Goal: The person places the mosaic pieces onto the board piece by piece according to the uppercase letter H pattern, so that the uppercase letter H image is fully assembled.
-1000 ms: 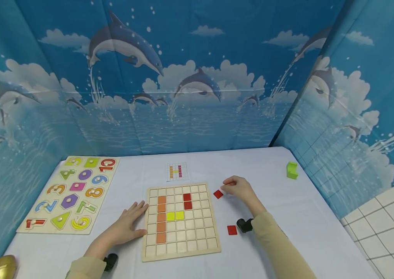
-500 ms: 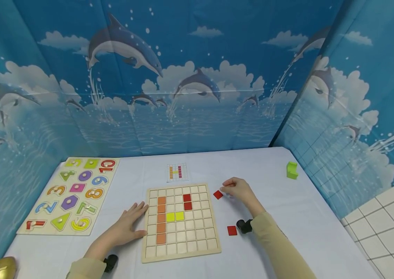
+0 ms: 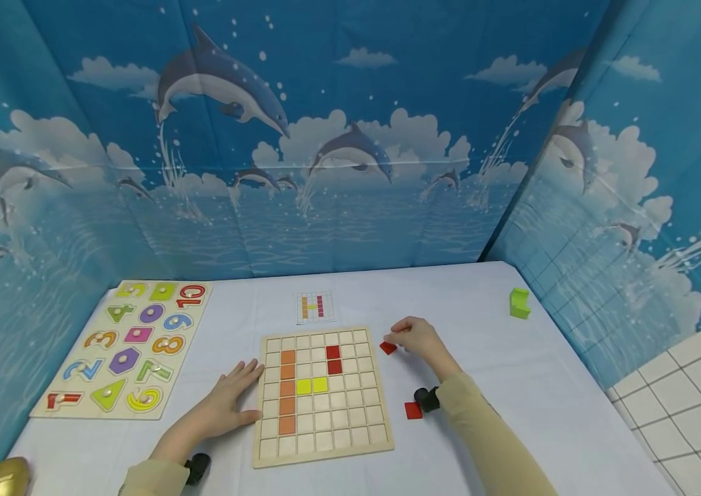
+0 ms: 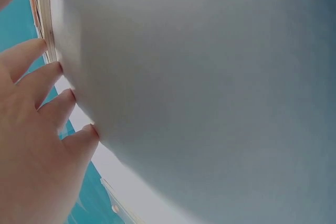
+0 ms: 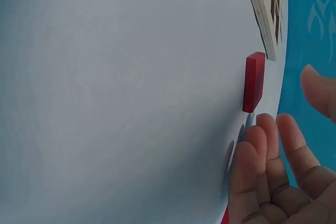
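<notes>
A wooden grid board (image 3: 326, 459) lies flat on the table. It bears a column of orange square tiles (image 3: 287, 387), two yellow tiles (image 3: 312, 385) and two red tiles (image 3: 333, 359). At the board's left edge my left hand (image 3: 220, 401) rests with fingers spread, touching the side. My right hand (image 3: 419, 339) is above the table right of the board, close to a loose red tile (image 3: 388, 348) that it partly covers in the head view. In the right wrist view, that red tile (image 5: 254, 82) is just beyond the fingertips, and thumb and fingers are apart with nothing between them.
Another red tile (image 3: 413, 410) lies near the right wrist's black camera (image 3: 427, 399). A pattern card (image 3: 315, 306) is behind the board. A number and shape puzzle (image 3: 121, 351) lies left, a green block (image 3: 519, 303) back right, a gold rounded object (image 3: 6, 477) front left.
My right hand has shifted slightly left, its fingertips now over the edge of the upper loose red tile. The left hand and the tiles on the board stay put.
</notes>
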A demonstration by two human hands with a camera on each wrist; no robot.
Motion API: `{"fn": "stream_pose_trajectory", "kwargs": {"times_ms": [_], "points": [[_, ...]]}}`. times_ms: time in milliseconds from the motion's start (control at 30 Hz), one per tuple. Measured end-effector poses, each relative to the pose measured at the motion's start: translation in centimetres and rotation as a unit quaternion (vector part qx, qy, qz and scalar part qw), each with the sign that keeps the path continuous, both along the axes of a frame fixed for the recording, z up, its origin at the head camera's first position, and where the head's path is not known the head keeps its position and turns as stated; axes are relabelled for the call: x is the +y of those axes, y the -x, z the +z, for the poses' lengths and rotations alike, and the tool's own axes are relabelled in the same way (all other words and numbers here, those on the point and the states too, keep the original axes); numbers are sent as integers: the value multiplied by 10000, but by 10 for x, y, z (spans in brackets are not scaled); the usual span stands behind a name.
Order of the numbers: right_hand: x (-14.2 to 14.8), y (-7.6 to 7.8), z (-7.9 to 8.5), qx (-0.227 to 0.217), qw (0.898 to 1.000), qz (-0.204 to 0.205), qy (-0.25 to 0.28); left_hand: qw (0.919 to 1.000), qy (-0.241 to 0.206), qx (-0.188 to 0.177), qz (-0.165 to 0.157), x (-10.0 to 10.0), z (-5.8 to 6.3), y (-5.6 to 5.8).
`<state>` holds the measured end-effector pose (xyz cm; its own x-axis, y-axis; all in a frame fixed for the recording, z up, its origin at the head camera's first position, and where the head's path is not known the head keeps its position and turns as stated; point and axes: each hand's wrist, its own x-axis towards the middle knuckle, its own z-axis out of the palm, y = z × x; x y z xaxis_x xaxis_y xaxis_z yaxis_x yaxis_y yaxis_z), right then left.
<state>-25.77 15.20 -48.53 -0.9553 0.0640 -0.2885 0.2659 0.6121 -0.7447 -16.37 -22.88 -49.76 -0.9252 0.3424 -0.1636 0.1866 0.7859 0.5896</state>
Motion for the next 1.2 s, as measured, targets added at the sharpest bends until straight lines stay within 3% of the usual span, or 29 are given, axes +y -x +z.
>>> {"fn": "stream_pose_trajectory", "kwargs": {"times_ms": [733, 1200], "points": [[-15, -7, -1, -14, 9966, 26, -829, 10000, 31, 70, 19, 1, -1, -1], [2, -12, -1, -348, 9984, 141, -421, 10000, 12, 58, -2, 2, 0, -1]]}}
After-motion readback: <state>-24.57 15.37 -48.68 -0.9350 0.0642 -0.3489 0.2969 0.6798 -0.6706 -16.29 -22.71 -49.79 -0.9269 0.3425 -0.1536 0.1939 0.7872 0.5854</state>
